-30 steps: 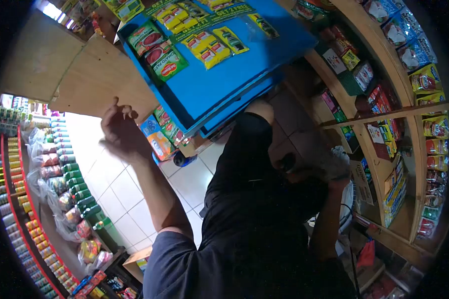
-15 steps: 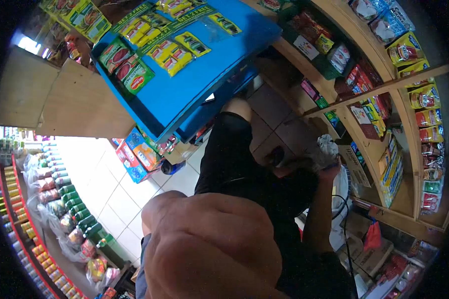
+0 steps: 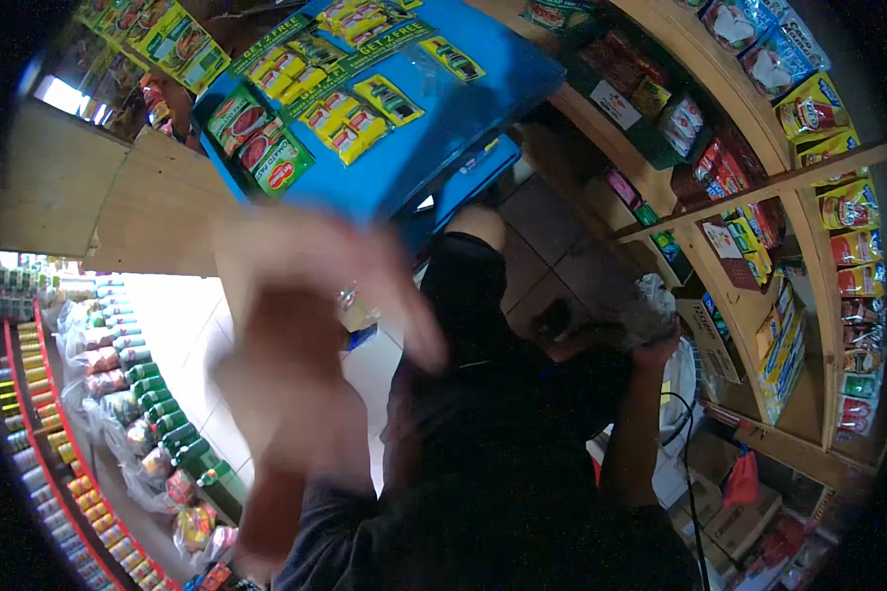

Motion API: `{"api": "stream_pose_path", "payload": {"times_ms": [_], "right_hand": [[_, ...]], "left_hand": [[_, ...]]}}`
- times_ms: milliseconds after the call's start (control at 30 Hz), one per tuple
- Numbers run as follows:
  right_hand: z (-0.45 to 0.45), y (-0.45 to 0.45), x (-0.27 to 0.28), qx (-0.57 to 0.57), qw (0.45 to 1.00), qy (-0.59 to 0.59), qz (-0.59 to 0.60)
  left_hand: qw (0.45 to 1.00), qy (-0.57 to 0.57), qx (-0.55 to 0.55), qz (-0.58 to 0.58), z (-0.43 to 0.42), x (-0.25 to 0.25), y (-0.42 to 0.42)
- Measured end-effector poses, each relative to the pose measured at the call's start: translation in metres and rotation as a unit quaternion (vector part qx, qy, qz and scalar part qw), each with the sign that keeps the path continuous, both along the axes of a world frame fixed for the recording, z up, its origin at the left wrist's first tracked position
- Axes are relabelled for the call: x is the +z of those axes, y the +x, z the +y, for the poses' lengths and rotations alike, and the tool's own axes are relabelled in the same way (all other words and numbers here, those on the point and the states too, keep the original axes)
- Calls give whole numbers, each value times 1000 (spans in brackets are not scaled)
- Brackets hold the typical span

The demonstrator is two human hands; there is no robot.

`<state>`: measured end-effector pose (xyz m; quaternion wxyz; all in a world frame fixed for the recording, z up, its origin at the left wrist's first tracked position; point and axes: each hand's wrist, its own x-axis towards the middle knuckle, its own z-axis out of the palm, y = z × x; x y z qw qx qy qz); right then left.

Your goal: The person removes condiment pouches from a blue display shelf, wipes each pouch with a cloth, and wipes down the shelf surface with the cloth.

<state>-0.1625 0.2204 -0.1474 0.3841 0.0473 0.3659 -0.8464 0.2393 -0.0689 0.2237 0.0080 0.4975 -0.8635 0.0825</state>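
Observation:
My left hand, badly smeared by motion, is up in front of the near edge of a blue table. Its fingers are too blurred to show what they hold, if anything. Yellow sachets and red-and-green tomato paste pouches lie on the table beyond it. Down by my right leg, my right hand is closed on a crumpled clear plastic bag. The bag's contents cannot be made out.
Wooden shelves with packets and baskets run along the right. Cans on red-edged shelves and green bottles stand at the left. A wooden panel is left of the table. A black cable hangs at lower right.
My left arm, bent close across the lower view before, has swung up and left toward the table. My right hand stays low with the plastic bag. The view has shifted slightly.

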Motion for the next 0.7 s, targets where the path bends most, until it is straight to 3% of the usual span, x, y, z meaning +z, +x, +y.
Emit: {"api": "stream_pose_path", "payload": {"times_ms": [33, 67, 100, 167, 233, 300, 433, 633, 700], "right_hand": [[2, 0, -2, 12, 1000, -28, -1], [-1, 4, 3, 34, 996, -85, -18], [-3, 7, 11, 52, 992, -115, -16], [-11, 18, 32, 89, 985, -146, 6], [-19, 20, 42, 111, 980, -164, 33], [-20, 21, 44, 120, 973, -191, 45], [-21, 23, 42, 14, 995, -92, -17], [-22, 21, 48, -4, 998, -17, -61], [-16, 20, 45, -20, 997, 4, -74]], "left_hand": [[999, -13, 31, 29, -33, -5, 6], [965, 30, -86, 247, -81, -15, 14], [869, 72, -197, 448, -122, -27, 23], [962, -17, -52, 267, -183, -71, 41], [989, -62, -15, 131, -216, -114, 63], [995, -18, 13, 96, -219, -124, 59], [997, 43, 66, -9, -207, -106, 41], [996, -12, 8, -88, -219, -117, 41], [993, -92, -11, -74, -216, -123, 44]]}}
